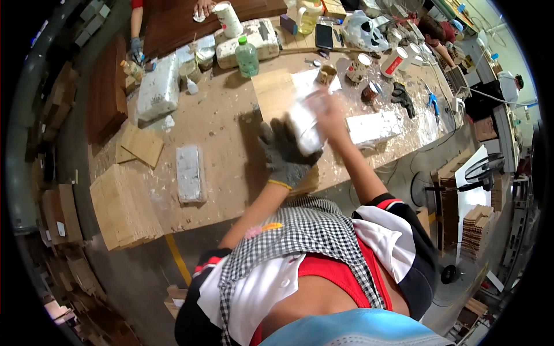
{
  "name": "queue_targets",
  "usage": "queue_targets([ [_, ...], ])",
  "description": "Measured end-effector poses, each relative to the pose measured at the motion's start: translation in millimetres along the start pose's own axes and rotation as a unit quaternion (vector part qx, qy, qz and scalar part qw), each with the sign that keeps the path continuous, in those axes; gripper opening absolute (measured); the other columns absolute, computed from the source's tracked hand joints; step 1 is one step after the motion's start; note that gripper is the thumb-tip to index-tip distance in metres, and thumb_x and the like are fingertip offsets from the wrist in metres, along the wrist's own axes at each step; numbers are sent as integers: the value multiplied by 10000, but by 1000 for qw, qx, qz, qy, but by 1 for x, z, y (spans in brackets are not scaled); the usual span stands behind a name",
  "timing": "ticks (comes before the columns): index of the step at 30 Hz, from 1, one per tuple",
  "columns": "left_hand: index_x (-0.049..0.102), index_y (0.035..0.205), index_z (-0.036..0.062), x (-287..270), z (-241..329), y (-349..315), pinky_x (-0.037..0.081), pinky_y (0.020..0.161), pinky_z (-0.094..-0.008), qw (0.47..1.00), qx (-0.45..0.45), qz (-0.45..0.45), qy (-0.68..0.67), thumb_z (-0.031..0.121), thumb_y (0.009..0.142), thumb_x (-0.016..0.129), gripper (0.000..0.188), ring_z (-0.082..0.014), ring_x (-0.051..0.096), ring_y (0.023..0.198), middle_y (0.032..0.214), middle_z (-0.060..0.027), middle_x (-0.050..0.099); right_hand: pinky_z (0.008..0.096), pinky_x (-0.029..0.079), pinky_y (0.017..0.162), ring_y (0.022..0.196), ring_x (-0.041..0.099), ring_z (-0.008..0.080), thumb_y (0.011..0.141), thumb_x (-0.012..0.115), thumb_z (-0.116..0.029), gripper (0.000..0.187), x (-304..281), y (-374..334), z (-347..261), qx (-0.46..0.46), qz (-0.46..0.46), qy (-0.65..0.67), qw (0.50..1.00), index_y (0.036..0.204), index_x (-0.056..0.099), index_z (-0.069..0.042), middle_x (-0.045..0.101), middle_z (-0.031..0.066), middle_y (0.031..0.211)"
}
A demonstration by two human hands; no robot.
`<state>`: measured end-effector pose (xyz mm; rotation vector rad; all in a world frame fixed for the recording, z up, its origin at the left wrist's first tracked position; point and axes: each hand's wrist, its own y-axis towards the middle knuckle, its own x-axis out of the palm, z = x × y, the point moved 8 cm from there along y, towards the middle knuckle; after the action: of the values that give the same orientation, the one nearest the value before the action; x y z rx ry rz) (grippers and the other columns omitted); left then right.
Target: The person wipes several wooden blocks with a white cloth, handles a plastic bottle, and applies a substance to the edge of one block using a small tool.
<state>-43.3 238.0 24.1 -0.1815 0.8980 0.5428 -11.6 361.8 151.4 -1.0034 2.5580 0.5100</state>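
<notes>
My left hand point(285, 154), in a grey knit glove with a yellow cuff, grips a whitish blocky thing point(306, 130) above the table's near edge. Motion smears the white thing, so its exact kind is unclear. Bare and blurred, my right hand point(333, 118) is against its upper right side; its fingers cannot be made out. Behind both hands lies a thin wooden board point(272, 86). A small brown-stained cup point(326, 75) stands just beyond my right hand. To its right, a white-coated block point(374, 127) lies on the table.
The paint-spattered table point(231, 115) holds a grey-white block point(190, 174), stacked wooden panels point(124, 202), a green bottle point(247, 57), a phone point(324, 36), a dark glove point(403, 99) and blue-handled pliers point(433, 102). Another person's hands point(203, 8) are across the table. A fan point(485, 172) stands at right.
</notes>
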Motion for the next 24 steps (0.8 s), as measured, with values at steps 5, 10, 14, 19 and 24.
queue_targets([
  [5,243,1511,44,-55,19,-9,127,1167,-553,997,6,69,-46,643,806,604,993,-442,138,1441,1561,-234,207,669,63,1128,1502,115,301,959,373,-632,526,108,43,33,-225,-216,-340,887,1387,524,-365,284,23,1589],
  [10,288,1482,-37,-87,45,-7,87,1135,-645,985,-47,35,164,783,770,504,1107,-544,103,1419,1545,-288,217,463,521,803,1043,614,348,965,514,-376,284,141,188,52,-130,-197,-375,896,1164,633,-212,603,123,1191],
  [14,279,1526,70,-101,51,-10,5,1113,-694,957,-124,-70,253,795,807,427,1031,-519,79,1438,1587,-224,191,470,513,695,835,635,335,884,587,-252,175,154,234,-61,-410,112,-276,862,1037,640,-187,631,102,977],
  [19,358,1503,332,-78,68,-3,-28,1069,-749,971,-49,-45,228,803,790,441,858,-543,42,1430,1619,-167,113,465,535,783,988,631,368,791,713,-411,380,213,286,-2,-284,-113,-415,857,1078,612,-182,598,135,1011],
  [24,456,1443,303,-78,74,-2,4,1074,-742,983,-18,-40,176,780,775,504,822,-544,96,1415,1588,-160,214,481,533,770,883,640,394,770,741,-409,415,169,274,8,-282,-84,-279,914,1023,582,-121,584,188,1011],
])
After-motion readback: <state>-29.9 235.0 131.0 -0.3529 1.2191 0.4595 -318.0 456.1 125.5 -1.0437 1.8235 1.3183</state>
